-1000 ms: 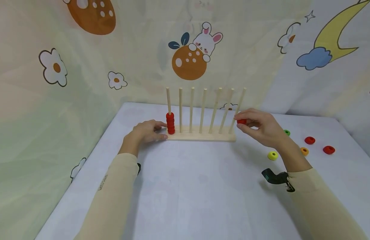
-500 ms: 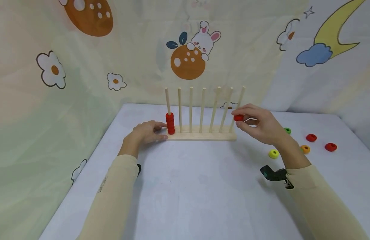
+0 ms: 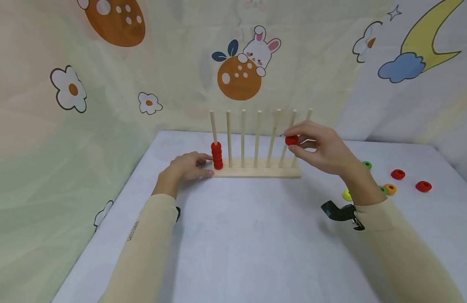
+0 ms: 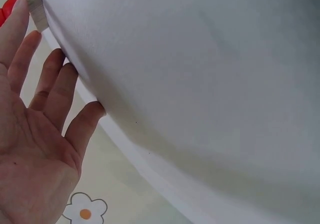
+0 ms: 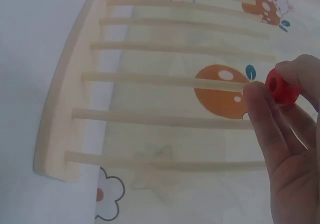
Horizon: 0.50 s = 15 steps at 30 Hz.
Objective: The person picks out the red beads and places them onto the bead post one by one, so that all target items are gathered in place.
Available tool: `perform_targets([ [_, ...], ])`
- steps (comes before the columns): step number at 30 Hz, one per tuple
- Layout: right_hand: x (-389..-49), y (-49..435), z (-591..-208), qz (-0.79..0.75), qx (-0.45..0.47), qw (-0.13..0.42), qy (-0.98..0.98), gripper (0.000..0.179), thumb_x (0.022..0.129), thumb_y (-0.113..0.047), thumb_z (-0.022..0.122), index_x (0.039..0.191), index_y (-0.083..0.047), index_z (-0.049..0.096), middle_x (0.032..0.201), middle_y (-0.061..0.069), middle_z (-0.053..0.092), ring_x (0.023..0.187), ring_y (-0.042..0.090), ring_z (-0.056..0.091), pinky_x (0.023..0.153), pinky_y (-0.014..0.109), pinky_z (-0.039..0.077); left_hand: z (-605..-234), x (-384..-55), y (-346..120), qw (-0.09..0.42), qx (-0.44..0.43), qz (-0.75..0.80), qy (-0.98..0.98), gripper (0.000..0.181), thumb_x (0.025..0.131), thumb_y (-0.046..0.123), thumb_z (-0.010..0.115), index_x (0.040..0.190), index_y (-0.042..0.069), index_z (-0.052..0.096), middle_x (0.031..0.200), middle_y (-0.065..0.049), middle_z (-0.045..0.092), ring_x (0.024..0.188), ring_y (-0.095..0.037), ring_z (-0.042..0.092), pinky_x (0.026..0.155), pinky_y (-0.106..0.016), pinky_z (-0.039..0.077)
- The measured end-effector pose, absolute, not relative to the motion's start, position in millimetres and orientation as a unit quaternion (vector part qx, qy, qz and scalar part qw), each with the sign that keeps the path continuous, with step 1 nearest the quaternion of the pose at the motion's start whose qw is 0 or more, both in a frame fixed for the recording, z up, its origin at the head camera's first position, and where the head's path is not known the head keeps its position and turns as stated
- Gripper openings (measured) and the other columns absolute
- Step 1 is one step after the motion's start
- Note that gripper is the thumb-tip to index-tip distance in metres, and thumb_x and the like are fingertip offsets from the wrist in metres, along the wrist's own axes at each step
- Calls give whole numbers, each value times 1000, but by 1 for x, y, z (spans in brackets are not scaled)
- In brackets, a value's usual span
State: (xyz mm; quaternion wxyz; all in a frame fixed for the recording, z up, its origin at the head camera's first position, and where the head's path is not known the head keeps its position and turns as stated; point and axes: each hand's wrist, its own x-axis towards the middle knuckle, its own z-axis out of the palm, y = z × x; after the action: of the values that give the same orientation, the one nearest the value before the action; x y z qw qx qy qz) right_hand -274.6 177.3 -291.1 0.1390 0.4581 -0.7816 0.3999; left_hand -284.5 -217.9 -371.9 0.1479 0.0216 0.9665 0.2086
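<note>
A wooden peg rack (image 3: 256,172) with several upright rods stands at the back of the table. Several red beads (image 3: 217,156) are stacked on its leftmost rod. My left hand (image 3: 186,166) touches the left end of the base with thumb and index fingertips; in the left wrist view its fingers look fairly straight and spread. My right hand (image 3: 324,145) pinches a red bead (image 3: 292,140) between thumb and fingers, raised in front of the rods toward the right end. In the right wrist view the hole of that bead (image 5: 274,86) shows.
To the right lie loose beads: two red (image 3: 398,174), one orange (image 3: 390,189), a green one (image 3: 367,165), another green one beside the orange, and a yellow one (image 3: 346,195) partly behind the right forearm. A printed cloth (image 3: 180,63) hangs behind the table.
My right hand has moved left and upward with the red bead, from beside the rightmost rod to in front of the rods near it. The left hand stays at the rack's end.
</note>
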Motion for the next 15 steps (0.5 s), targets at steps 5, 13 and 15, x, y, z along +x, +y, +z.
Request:
perform_targets([
  [5, -274, 166, -289, 416, 460, 140, -772, 42, 83, 14, 76, 121, -4, 71, 113, 8, 67, 88, 12, 69, 82, 16, 58, -372, -284, -219, 150, 22, 214, 965, 65, 90, 50, 75, 150, 36, 52, 150, -6, 54, 142, -33, 43, 114, -71, 30],
  [13, -272, 150, -285, 432, 459, 135, -764, 36, 85, 10, 77, 118, -5, 71, 107, 6, 68, 88, 13, 69, 83, 18, 58, -373, -283, -219, 148, 19, 216, 965, 64, 89, 50, 76, 148, 37, 53, 150, -5, 54, 142, -32, 43, 114, -70, 30],
  [15, -271, 146, -284, 433, 456, 131, -766, 34, 87, 8, 76, 118, -5, 71, 108, 5, 68, 90, 14, 69, 83, 19, 59, -373, -283, -218, 147, 20, 215, 965, 65, 89, 50, 75, 149, 37, 53, 150, -6, 54, 142, -33, 43, 114, -71, 30],
])
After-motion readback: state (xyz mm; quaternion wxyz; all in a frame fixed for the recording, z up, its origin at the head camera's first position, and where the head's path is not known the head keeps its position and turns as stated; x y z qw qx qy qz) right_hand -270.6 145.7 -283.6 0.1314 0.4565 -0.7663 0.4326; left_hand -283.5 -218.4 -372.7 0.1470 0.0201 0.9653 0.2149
